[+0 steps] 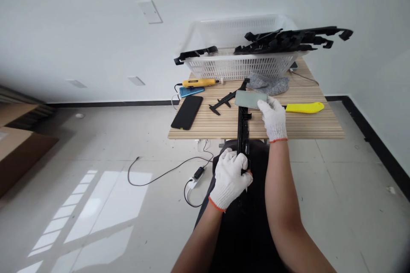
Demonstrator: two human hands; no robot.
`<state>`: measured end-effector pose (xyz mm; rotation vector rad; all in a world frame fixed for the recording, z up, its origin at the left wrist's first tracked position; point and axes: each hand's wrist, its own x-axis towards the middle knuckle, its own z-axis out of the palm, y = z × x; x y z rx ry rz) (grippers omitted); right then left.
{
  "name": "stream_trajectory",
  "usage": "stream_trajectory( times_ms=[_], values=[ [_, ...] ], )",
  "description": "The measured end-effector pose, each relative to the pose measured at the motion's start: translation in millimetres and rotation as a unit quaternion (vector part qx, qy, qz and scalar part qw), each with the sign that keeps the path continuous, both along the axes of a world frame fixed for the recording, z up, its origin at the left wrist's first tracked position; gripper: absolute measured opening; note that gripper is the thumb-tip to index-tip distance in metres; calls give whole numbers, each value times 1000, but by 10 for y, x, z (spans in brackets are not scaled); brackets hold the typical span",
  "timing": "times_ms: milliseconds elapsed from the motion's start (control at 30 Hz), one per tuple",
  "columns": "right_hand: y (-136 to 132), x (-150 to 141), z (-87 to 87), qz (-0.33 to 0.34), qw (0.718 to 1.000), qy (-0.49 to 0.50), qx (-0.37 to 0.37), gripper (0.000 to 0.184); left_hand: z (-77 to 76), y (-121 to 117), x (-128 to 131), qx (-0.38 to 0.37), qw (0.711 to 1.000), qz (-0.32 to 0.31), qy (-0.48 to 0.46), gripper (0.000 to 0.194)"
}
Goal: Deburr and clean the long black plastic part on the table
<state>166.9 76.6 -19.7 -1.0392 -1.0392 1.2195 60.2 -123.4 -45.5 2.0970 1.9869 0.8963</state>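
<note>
Dark lap (246, 230) just beneath table (218, 126); left hand (228, 181) curled tight round ridged black strip (242, 132), stretching from lap onto table. Right hand (273, 115), nearly closed, pinches flat grey-green plate (247, 99) above table; contact with strip unclear. Smooth plate could slip from knit glove (277, 127); loosened left grip could drop strip.

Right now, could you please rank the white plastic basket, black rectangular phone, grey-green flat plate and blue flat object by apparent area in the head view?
1. White basket, clearly largest
2. Black phone and grey-green plate: too alike to rank; the plate, in the right hand, may be nearer
3. Blue object, smallest
</note>
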Motion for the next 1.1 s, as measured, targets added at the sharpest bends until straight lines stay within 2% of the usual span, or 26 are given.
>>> stream_trajectory(
  times_ms=[167,333,433,533,633,700,867,967,1100],
  values=[
    [-8,1,14,-9,1000,26,-6,38,-2,3,-2,1,1000,0,-1,30],
    [-72,27,109,1,998,57,-16,36,2,-1,4,7,1000,3,-1,29],
    [-86,71,164,-13,993,108,-51,36,1,-6,9,8,1000,3,-3,29],
    [-71,114,187,14,987,142,-74,32,-1,-6,5,11,1000,3,-3,29],
    [-54,116,176,47,986,155,-39,30,3,-3,2,10,1000,2,-2,30],
    [-53,88,151,45,990,135,-26,25,5,-1,2,8,1000,3,0,30],
    [-69,3,51,66,998,3,14,24,-2,4,3,6,1000,2,-3,29],
    [-69,-11,10,55,998,-15,18,23,-7,5,2,6,1000,-1,-5,29],
    [-64,-3,-8,74,996,-30,26,22,-4,4,5,4,1000,1,-8,29]
  ],
)
